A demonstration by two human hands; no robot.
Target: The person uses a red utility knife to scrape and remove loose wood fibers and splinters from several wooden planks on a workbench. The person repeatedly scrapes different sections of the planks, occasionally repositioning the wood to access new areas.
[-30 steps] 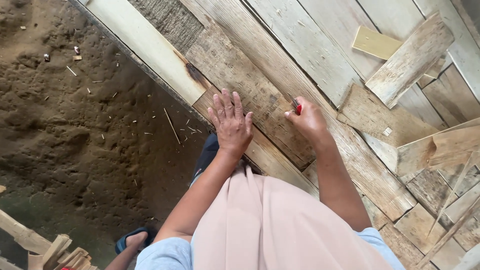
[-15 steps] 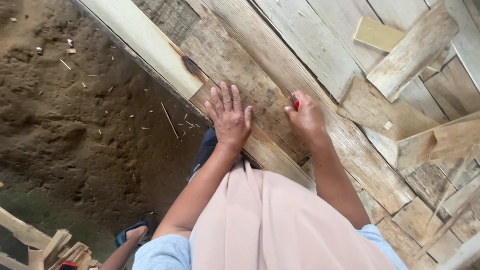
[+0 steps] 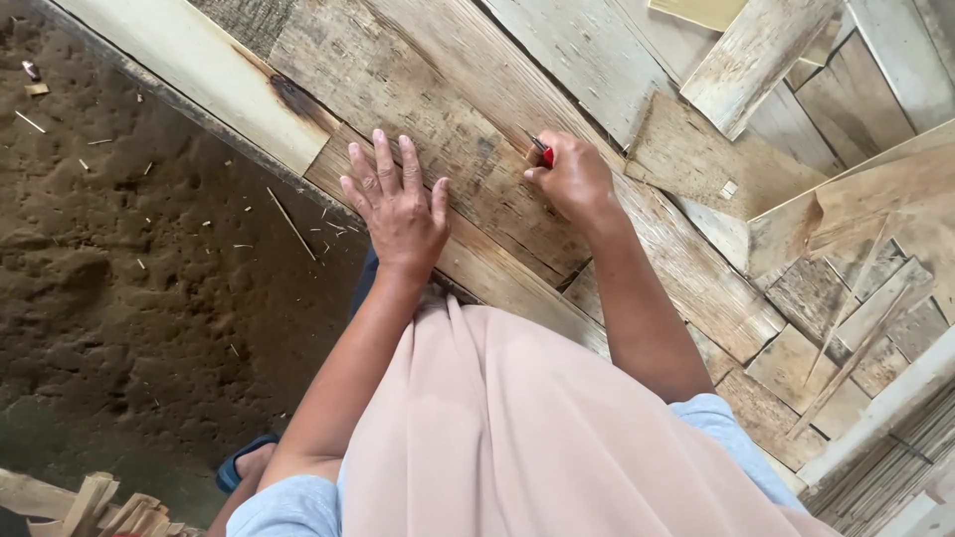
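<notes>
My left hand (image 3: pixel 398 204) lies flat, fingers spread, on a weathered wooden board (image 3: pixel 438 109) near the edge of a plank platform. My right hand (image 3: pixel 574 179) is closed around a small red-handled tool (image 3: pixel 544 152), whose tip touches the same board just to the right of my left hand. Only the tool's red end shows above my fingers. My forearms reach forward over my pink garment.
A pale plank (image 3: pixel 189 70) forms the platform's edge, with a dark burn mark. Loose board offcuts (image 3: pixel 756 50) lie at the upper right. Brown dirt ground (image 3: pixel 129 268) with wood splinters is on the left. Wood scraps (image 3: pixel 109 507) sit at the bottom left beside a blue sandal (image 3: pixel 239 462).
The view has shifted, so both hands and the boards sit higher and further left in the frame. Both hands keep their pose on the board, the right still gripping the red tool.
</notes>
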